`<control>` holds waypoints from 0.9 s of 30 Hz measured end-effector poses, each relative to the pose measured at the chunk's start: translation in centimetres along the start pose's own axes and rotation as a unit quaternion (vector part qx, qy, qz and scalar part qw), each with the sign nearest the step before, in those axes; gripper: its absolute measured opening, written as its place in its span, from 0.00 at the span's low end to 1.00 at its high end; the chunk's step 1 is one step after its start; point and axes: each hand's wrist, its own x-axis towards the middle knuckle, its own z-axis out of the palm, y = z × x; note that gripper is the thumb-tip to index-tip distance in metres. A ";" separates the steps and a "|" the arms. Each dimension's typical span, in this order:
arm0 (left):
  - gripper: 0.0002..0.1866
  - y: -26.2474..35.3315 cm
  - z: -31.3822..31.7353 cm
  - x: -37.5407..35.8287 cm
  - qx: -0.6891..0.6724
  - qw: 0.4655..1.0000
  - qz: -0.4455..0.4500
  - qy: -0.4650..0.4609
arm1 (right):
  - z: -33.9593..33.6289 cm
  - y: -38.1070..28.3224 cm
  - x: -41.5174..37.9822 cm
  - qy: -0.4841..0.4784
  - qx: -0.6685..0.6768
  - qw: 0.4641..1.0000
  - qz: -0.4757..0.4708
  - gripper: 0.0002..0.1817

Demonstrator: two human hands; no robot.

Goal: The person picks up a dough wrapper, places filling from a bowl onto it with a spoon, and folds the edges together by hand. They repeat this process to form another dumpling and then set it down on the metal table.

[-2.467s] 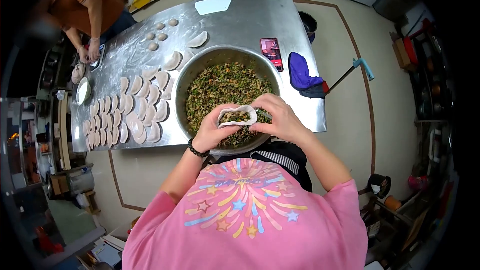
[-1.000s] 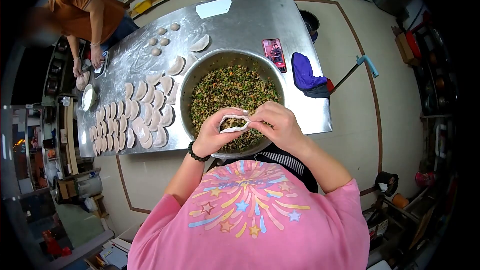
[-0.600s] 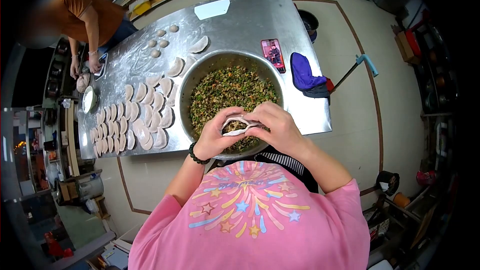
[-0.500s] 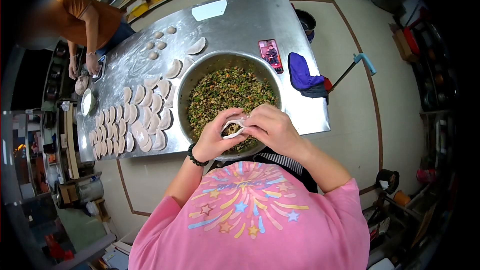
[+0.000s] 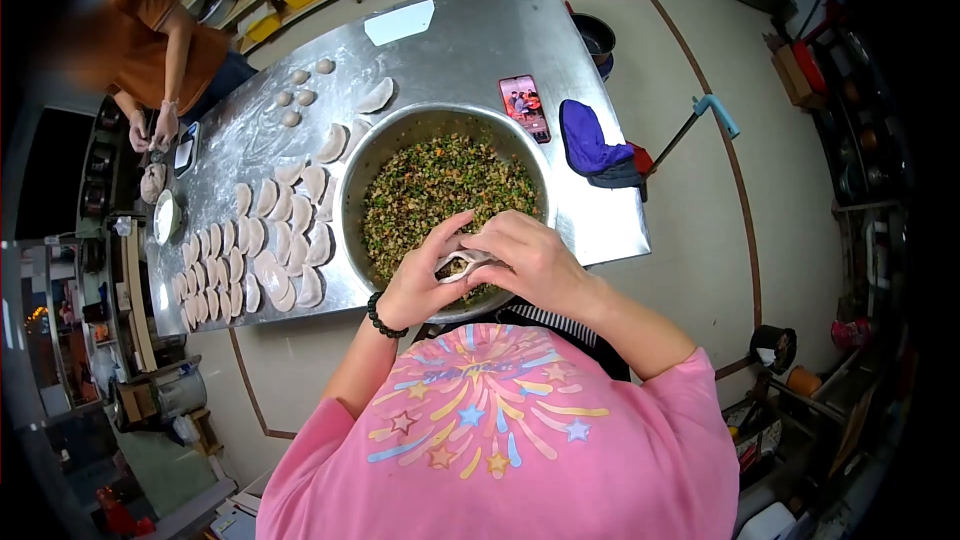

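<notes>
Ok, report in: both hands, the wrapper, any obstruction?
Left hand cupping wrapper. Right hand pinching its edge. Wrapper partly open above bowl. No obstruction seen.

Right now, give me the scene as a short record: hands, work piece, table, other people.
left hand: grips the near-left side of the wrapper
right hand: pinches the wrapper's right side
wrapper: partly open, held over the big metal bowl
bowl contents: chopped filling
left of bowl: rows of dumplings
behind dumplings: five dough balls
right of bowl: phone, purple item
other people: co-worker at the table's far-left corner
</notes>
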 end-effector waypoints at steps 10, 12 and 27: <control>0.40 0.2 0.5 0.4 -0.003 1.000 -0.014 -0.026 | 0.6 0.1 -0.1 -0.011 -0.059 0.998 -0.024 0.06; 0.44 0.1 0.5 0.3 -0.006 0.998 -0.034 -0.047 | 0.5 0.4 -0.1 -0.039 -0.064 0.996 -0.039 0.07; 0.28 -0.6 -0.2 0.8 -0.234 0.972 -0.014 0.007 | 0.1 -1.1 1.6 0.147 0.050 0.987 0.045 0.11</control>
